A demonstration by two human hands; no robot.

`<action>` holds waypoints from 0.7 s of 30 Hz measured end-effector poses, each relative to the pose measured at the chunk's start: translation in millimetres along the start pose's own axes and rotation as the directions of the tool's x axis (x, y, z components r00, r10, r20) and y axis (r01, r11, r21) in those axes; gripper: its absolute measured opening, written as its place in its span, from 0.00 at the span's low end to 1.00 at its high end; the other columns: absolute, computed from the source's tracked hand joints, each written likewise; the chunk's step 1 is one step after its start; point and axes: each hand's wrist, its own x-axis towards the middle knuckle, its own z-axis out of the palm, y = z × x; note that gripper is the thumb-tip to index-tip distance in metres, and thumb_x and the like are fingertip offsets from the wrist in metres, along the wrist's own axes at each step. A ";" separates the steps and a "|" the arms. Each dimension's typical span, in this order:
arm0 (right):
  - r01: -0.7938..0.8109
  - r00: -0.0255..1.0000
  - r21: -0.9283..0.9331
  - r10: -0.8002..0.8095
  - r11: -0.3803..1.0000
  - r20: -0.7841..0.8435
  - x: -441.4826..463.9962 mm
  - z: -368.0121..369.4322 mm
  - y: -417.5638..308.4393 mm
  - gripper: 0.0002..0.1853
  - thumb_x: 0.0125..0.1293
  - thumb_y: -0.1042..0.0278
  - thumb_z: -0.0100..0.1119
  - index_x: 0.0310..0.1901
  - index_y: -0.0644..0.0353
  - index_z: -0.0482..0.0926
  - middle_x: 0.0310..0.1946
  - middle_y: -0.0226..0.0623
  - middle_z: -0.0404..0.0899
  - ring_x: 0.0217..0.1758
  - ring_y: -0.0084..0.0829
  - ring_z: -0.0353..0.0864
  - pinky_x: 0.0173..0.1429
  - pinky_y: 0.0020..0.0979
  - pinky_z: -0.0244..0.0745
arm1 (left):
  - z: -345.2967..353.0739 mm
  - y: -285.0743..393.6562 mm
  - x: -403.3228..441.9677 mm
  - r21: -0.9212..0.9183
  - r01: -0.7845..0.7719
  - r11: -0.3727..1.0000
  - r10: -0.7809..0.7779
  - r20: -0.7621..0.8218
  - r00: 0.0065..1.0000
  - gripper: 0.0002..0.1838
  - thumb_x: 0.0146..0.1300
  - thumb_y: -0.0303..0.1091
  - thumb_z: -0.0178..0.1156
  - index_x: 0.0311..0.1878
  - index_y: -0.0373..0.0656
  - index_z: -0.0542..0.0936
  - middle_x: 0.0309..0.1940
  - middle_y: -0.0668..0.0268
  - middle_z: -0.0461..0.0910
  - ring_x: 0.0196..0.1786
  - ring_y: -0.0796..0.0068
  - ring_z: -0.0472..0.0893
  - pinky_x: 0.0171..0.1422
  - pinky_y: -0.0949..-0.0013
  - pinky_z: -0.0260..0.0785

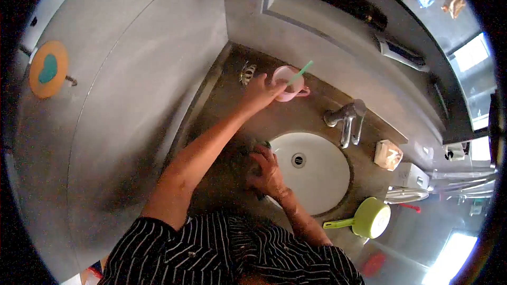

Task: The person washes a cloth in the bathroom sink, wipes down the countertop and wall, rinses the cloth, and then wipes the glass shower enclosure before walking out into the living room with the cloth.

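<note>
My left hand (262, 93) reaches to the back of the counter, its fingers closed on the near left side of a pink mug (285, 76). A light green stick (303, 69), whose kind I cannot make out, leans out over the mug's rim. Beside the basin's left edge, my right hand (268, 171) has curled fingers over a dark cloth (244, 161), pressed against the counter. The cloth's outline blends into the dark counter. Left of the mug lies a small striped black-and-cream item (247, 74).
A white basin (322, 171) with a chrome faucet (347, 119) is set into the brown counter (214, 113). A green long-handled dipper (369, 218) and a wrapped pack (388, 154) stand at the right. A wall borders the left, and a mirror cabinet (338, 21) overhangs the back.
</note>
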 end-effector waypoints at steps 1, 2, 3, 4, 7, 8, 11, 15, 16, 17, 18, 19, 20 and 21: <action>0.010 0.999 0.074 -0.006 0.997 -0.051 8.4 3.5 -2.6 0.31 0.44 0.67 0.65 0.55 0.57 0.71 0.57 0.46 0.66 0.56 0.48 0.69 0.58 0.45 0.69 | -10.3 4.7 -18.6 0.189 -0.128 0.974 0.154 -0.130 0.979 0.26 0.58 0.40 0.64 0.57 0.39 0.70 0.47 0.59 0.76 0.43 0.69 0.81 0.40 0.69 0.75; -0.020 0.999 0.256 0.029 0.966 -0.032 21.0 1.2 -10.4 0.31 0.46 0.66 0.65 0.55 0.59 0.70 0.58 0.48 0.66 0.58 0.49 0.67 0.60 0.44 0.66 | -32.0 23.2 -51.9 -0.014 -0.215 0.977 0.208 -0.203 0.957 0.26 0.59 0.35 0.62 0.59 0.39 0.68 0.50 0.58 0.74 0.46 0.68 0.80 0.44 0.70 0.74; -0.051 0.998 0.431 0.060 0.901 -0.007 38.3 -4.8 -23.4 0.30 0.48 0.64 0.65 0.55 0.61 0.69 0.58 0.49 0.65 0.60 0.50 0.65 0.62 0.44 0.63 | -58.1 37.8 -92.2 -0.206 -0.310 0.928 0.246 -0.286 0.926 0.26 0.59 0.29 0.61 0.60 0.38 0.67 0.53 0.58 0.72 0.49 0.68 0.79 0.48 0.70 0.73; -0.083 0.996 0.590 0.085 0.803 0.024 58.8 -5.5 -31.4 0.30 0.50 0.62 0.65 0.55 0.64 0.69 0.58 0.51 0.65 0.62 0.52 0.63 0.64 0.43 0.61 | -79.1 29.8 -124.0 -0.091 -0.423 0.902 0.362 -0.375 0.853 0.26 0.59 0.21 0.58 0.61 0.38 0.65 0.58 0.56 0.68 0.51 0.66 0.77 0.52 0.69 0.71; 0.145 0.974 0.834 0.069 0.533 -0.213 150.3 17.7 -45.2 0.34 0.52 0.63 0.63 0.60 0.64 0.63 0.55 0.40 0.67 0.59 0.34 0.65 0.64 0.35 0.59 | -140.4 -1.0 -224.6 0.534 -0.308 0.787 0.564 -0.421 0.711 0.21 0.56 0.18 0.58 0.54 0.35 0.71 0.51 0.51 0.71 0.45 0.62 0.78 0.46 0.67 0.75; 0.203 0.962 0.788 0.033 0.581 -0.272 189.5 14.3 -49.1 0.34 0.53 0.63 0.62 0.61 0.63 0.63 0.54 0.40 0.67 0.58 0.34 0.65 0.64 0.35 0.60 | -150.4 -21.7 -255.2 0.535 -0.225 0.814 0.492 -0.430 0.757 0.20 0.55 0.19 0.59 0.53 0.35 0.72 0.48 0.51 0.72 0.44 0.62 0.78 0.45 0.67 0.74; 0.066 0.851 0.199 0.049 0.978 -0.523 304.8 69.2 -2.6 0.35 0.50 0.56 0.65 0.58 0.61 0.65 0.56 0.52 0.65 0.53 0.48 0.72 0.55 0.40 0.69 | -167.3 -51.4 -333.0 0.587 -0.079 0.806 0.360 -0.380 0.852 0.18 0.55 0.20 0.59 0.50 0.35 0.74 0.45 0.51 0.75 0.41 0.61 0.78 0.42 0.66 0.73; -0.030 0.917 0.152 0.088 0.988 -0.389 273.3 108.7 -5.3 0.36 0.46 0.57 0.66 0.56 0.65 0.65 0.51 0.55 0.65 0.52 0.54 0.70 0.54 0.45 0.70 | -168.1 -75.1 -422.5 0.399 0.268 0.877 -0.030 -0.510 0.859 0.16 0.56 0.21 0.57 0.49 0.36 0.74 0.43 0.53 0.76 0.38 0.63 0.77 0.39 0.66 0.71; -0.018 0.936 0.110 0.055 0.994 -0.347 239.8 118.4 -24.8 0.36 0.46 0.58 0.67 0.55 0.66 0.65 0.50 0.55 0.65 0.51 0.54 0.70 0.54 0.45 0.70 | -166.9 -79.0 -435.4 0.411 0.254 0.876 -0.009 -0.512 0.859 0.15 0.56 0.22 0.57 0.48 0.37 0.74 0.41 0.54 0.77 0.35 0.66 0.77 0.37 0.67 0.71; -0.005 0.952 0.067 0.026 0.998 -0.306 194.3 133.9 -48.7 0.35 0.46 0.60 0.67 0.55 0.66 0.65 0.49 0.54 0.66 0.50 0.54 0.70 0.53 0.46 0.70 | -164.4 -82.9 -446.2 0.343 0.327 0.881 -0.114 -0.517 0.849 0.14 0.56 0.22 0.57 0.48 0.37 0.74 0.41 0.54 0.77 0.35 0.67 0.77 0.37 0.66 0.71; 0.047 0.970 0.064 -0.030 0.997 -0.242 148.0 149.4 -73.1 0.36 0.44 0.63 0.68 0.55 0.65 0.65 0.52 0.54 0.64 0.53 0.54 0.68 0.56 0.46 0.69 | -164.4 -83.8 -449.6 0.279 0.395 0.875 -0.212 -0.512 0.832 0.14 0.56 0.23 0.58 0.48 0.37 0.75 0.41 0.53 0.77 0.34 0.67 0.77 0.36 0.66 0.71; 0.114 0.971 0.014 -0.109 0.993 -0.212 100.1 167.1 -96.8 0.39 0.43 0.63 0.69 0.59 0.63 0.63 0.54 0.55 0.62 0.55 0.54 0.66 0.58 0.46 0.67 | -165.9 -79.8 -448.9 0.222 0.460 0.859 -0.305 -0.500 0.811 0.14 0.57 0.23 0.58 0.47 0.36 0.75 0.40 0.53 0.77 0.33 0.68 0.77 0.36 0.65 0.71; 0.183 0.966 -0.032 -0.186 0.983 -0.181 52.7 183.3 -121.9 0.43 0.42 0.63 0.70 0.63 0.60 0.61 0.57 0.57 0.61 0.58 0.53 0.63 0.60 0.46 0.65 | -171.4 -73.2 -448.3 0.193 0.400 0.896 -0.286 -0.439 0.852 0.13 0.57 0.25 0.58 0.46 0.36 0.75 0.38 0.55 0.76 0.32 0.69 0.78 0.35 0.65 0.72; 0.179 0.984 -0.016 -0.178 0.984 0.019 11.2 211.3 -132.1 0.41 0.44 0.64 0.69 0.63 0.58 0.62 0.59 0.57 0.59 0.57 0.54 0.64 0.60 0.47 0.64 | -172.8 -73.8 -444.7 0.226 0.345 0.911 -0.216 -0.451 0.866 0.12 0.57 0.24 0.58 0.46 0.36 0.75 0.38 0.55 0.76 0.32 0.69 0.78 0.35 0.66 0.72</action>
